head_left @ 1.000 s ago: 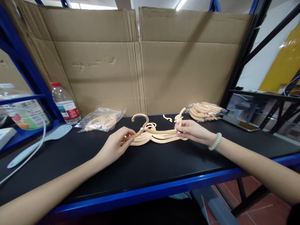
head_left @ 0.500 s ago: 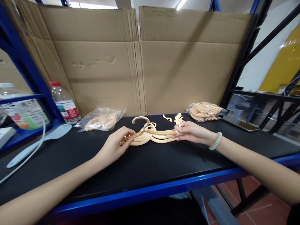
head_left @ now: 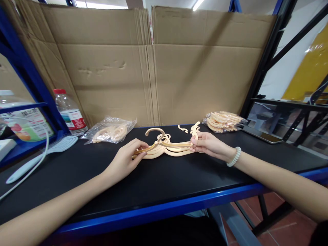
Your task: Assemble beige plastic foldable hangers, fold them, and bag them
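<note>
Fig.: L hand (head_left: 125, 159), ctr-left of frame, pinches the near end of the hanger stack (head_left: 169, 147), which lies mid-frame on the black shelf (head_left: 164, 184). R hand (head_left: 208, 145) pinches the opp. end. An even grip at both ends, w/ the stack flat, should hold the hooks aligned.

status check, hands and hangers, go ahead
Left hand gripping hanger stack at left end. Right hand pinching right end. Loose hook piece behind, apart.

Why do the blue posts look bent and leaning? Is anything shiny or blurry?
Head view: the wide lens tilts the blue metal shelf post; a ceiling light strip glares at the top; the left hand, right hand and beige plastic hangers they grip look sharp.
</note>
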A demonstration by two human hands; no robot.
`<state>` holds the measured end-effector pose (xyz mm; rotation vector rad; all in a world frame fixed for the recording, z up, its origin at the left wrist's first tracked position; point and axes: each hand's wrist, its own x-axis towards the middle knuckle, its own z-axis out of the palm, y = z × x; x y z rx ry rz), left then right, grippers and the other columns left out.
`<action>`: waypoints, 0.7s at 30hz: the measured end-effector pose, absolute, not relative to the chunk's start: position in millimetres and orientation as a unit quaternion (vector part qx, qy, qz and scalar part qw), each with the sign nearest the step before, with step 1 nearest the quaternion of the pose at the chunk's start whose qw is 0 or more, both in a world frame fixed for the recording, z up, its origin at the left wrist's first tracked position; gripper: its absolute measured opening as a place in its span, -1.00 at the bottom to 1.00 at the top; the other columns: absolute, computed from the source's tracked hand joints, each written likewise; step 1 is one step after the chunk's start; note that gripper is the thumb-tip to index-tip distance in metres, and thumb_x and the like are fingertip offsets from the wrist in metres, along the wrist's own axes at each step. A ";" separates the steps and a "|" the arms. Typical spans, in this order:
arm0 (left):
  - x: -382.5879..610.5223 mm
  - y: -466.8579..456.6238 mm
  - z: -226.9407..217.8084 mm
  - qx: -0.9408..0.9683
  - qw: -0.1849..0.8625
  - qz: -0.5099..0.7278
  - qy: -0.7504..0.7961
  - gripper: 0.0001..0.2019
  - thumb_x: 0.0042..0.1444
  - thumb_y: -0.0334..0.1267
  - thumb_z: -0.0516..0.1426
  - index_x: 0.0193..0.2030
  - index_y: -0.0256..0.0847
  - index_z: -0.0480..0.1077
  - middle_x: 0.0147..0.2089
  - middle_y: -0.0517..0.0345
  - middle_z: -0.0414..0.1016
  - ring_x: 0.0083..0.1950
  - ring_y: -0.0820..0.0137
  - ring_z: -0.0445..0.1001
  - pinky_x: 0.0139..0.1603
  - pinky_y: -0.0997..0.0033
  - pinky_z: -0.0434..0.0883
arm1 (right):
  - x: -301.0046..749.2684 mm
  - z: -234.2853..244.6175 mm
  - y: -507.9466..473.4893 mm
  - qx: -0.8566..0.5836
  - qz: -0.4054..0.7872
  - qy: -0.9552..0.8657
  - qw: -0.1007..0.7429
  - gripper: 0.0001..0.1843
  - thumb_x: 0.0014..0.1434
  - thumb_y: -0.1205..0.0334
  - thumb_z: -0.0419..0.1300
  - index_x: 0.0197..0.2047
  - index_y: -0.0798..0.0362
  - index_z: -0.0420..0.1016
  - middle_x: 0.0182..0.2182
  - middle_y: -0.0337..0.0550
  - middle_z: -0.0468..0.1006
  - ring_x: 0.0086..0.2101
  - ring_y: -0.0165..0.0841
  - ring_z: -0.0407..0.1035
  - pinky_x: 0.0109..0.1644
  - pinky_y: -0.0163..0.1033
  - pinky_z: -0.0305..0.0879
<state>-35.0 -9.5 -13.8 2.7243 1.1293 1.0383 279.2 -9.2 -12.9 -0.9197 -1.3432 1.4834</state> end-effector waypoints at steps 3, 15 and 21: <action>-35.1 -9.4 -14.0 0.872 0.006 0.332 0.361 -0.87 0.21 -0.25 0.02 -0.16 -0.19 0.34 -0.21 0.11 0.41 -0.20 0.36 0.42 -0.21 0.35 0.41 | 278.0 -14.6 -9.9 -0.375 0.580 -0.554 0.465 -0.70 -0.08 0.18 0.40 -0.44 0.12 0.36 -0.53 -0.18 0.50 -0.47 -0.45 0.45 -0.28 -0.33 0.43; -33.5 -11.4 -12.3 0.868 0.017 0.326 0.375 -0.84 0.22 -0.21 0.01 -0.15 -0.18 0.35 -0.24 0.12 0.44 -0.23 0.36 0.44 -0.23 0.36 0.41 | 274.4 -13.1 -12.9 -0.385 0.518 -0.569 0.510 -0.66 -0.11 0.18 0.41 -0.46 0.11 0.30 -0.57 -0.24 0.47 -0.53 -0.48 0.41 -0.37 -0.34 0.39; -32.8 -11.6 -13.2 0.857 0.028 0.335 0.390 -0.78 0.21 -0.18 0.01 -0.07 -0.17 0.34 -0.23 0.13 0.45 -0.24 0.37 0.45 -0.24 0.38 0.42 | 272.2 -11.5 -13.4 -0.370 0.558 -0.532 0.518 -0.70 -0.08 0.24 0.37 -0.46 0.08 0.27 -0.57 -0.28 0.44 -0.52 -0.45 0.40 -0.35 -0.29 0.40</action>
